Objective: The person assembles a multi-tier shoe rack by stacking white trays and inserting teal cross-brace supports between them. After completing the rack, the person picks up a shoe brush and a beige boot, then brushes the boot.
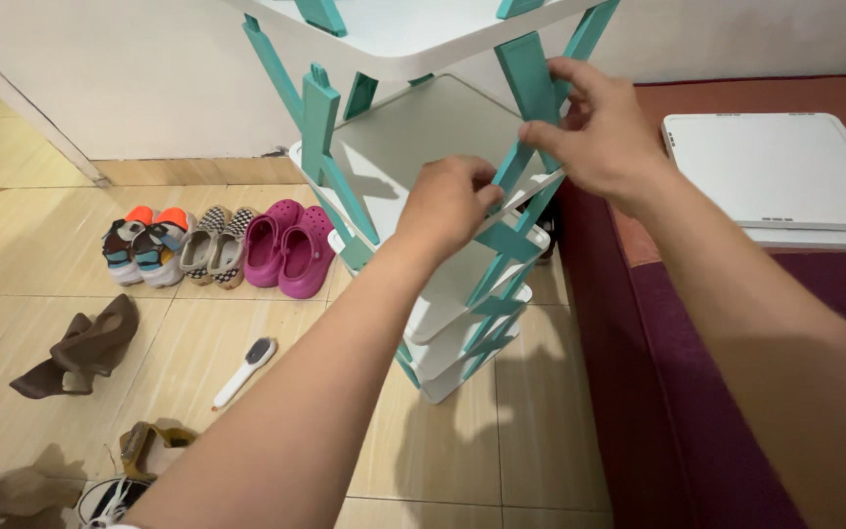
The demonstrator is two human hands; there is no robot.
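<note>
Basically, head view showed a tall shoe rack (462, 294) w/ white shelves & teal struts, standing on the tan tile floor (501, 431) beside a maroon sofa (678, 392). Left hand (447, 201) had fingers curled over a white shelf's front edge. Right hand (604, 132) pinched a teal strut (531, 83) btwn thumb & fingers. Pink clogs (291, 245) & sneakers (144, 245) sat lined up nearby on the floor.

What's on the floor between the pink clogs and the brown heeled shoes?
In the head view, only a white brush lies near that stretch, below the pink clogs and right of the brown heeled shoes; otherwise bare tile.
</note>
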